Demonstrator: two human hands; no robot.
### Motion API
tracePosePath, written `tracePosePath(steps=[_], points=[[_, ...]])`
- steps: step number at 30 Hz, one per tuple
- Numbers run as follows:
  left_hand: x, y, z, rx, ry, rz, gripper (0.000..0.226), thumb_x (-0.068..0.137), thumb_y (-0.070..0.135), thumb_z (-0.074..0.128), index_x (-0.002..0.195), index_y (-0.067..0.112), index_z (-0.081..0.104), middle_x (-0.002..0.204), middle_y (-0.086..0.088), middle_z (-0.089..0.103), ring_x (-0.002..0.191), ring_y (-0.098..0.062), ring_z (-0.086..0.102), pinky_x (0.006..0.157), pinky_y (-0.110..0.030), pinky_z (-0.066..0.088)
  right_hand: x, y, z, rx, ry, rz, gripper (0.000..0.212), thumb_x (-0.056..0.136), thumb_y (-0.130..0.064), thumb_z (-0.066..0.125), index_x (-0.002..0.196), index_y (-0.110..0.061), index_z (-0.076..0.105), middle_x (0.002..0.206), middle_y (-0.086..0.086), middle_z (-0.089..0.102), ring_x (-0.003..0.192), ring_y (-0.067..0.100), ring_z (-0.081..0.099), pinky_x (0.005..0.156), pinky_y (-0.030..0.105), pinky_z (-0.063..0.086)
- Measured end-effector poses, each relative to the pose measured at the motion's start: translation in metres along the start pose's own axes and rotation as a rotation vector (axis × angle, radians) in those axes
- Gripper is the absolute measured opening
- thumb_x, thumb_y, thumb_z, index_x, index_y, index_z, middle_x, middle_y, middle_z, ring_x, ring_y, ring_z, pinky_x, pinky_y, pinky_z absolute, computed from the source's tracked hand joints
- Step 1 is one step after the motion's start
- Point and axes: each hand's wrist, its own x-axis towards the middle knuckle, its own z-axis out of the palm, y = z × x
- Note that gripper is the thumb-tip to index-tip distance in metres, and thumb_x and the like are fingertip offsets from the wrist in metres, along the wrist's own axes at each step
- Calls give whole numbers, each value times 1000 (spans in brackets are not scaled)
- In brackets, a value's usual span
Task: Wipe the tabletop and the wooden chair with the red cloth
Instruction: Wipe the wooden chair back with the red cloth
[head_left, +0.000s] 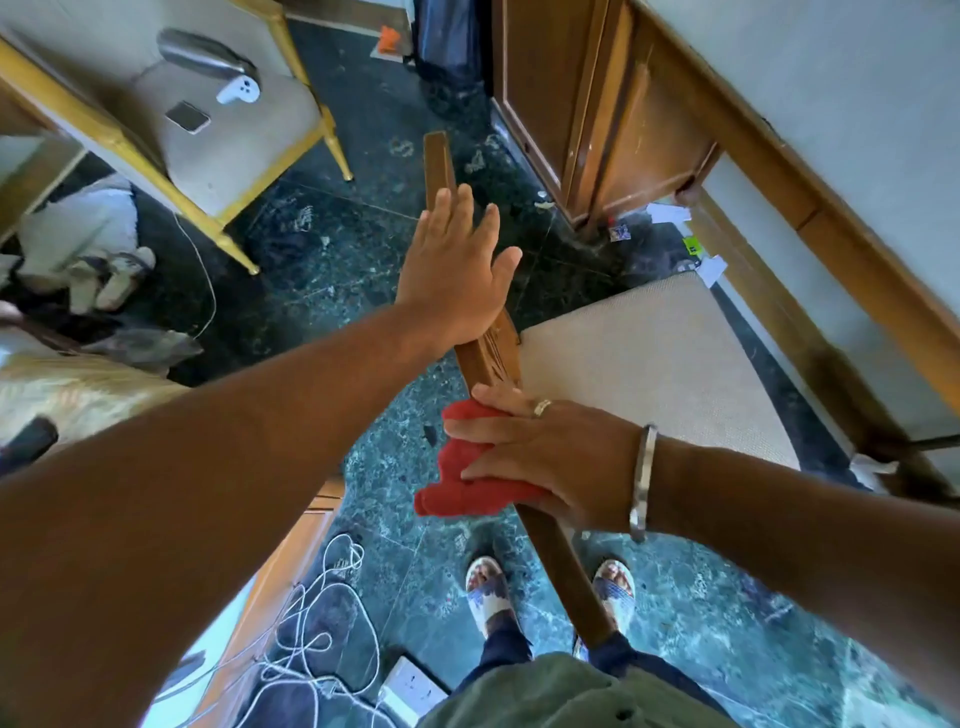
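the right hand presses the crumpled red cloth onto the wooden chair's brown top rail; the left hand, fingers spread flat, steadies the rail farther along.

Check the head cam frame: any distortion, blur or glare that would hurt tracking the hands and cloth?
Head view: strong wide-angle distortion, with the table edge bowed and the near forearm ballooned. The left hand on the chair's top rail is soft-edged; the right hand and red cloth are sharper. Daylight is even, with mild sheen on the green floor.
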Motion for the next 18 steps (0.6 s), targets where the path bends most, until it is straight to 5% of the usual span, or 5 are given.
tracePosePath(steps=[5, 9, 11, 15, 18], points=[[-1, 1, -5, -41, 8, -7, 61, 103, 45, 23, 155, 13, 19, 164, -18, 7, 151, -34, -2, 122, -46, 2, -21, -19, 9, 56, -18, 50, 41, 80, -26, 72, 119, -24, 59, 142, 0, 52, 142, 32, 29, 109, 46, 32], [-2, 1, -5, -60, 5, -21, 60, 103, 44, 23, 155, 13, 19, 164, -18, 6, 151, -34, -2, 122, -45, 2, -91, -41, 31, 157, -62, -42, 30, 90, -37, 53, 119, -30, 55, 144, -3, 49, 147, 16, 12, 121, 35, 8], [-2, 2, -3, -53, 15, -27, 60, 103, 44, 23, 155, 13, 20, 164, -18, 7, 151, -35, -1, 122, -45, 2, -113, -47, 36, 209, -84, -71, 29, 91, -33, 54, 120, -29, 55, 145, -3, 47, 147, 11, 14, 121, 31, 9], [-3, 4, -1, -51, 14, -28, 60, 103, 44, 23, 154, 14, 21, 163, -19, 10, 151, -36, 0, 121, -47, 2, -78, -32, 21, -3, -99, -173, 37, 86, -38, 51, 122, -31, 57, 144, -2, 49, 143, 23, 26, 119, 40, 19], [-2, 2, -3, -127, -12, -9, 59, 104, 44, 22, 154, 13, 22, 164, -17, 11, 151, -35, -3, 120, -48, 0, -10, -4, -4, -40, -20, -41, 44, 79, -23, 68, 122, -17, 62, 141, 11, 52, 139, 38, 30, 113, 41, 22]])
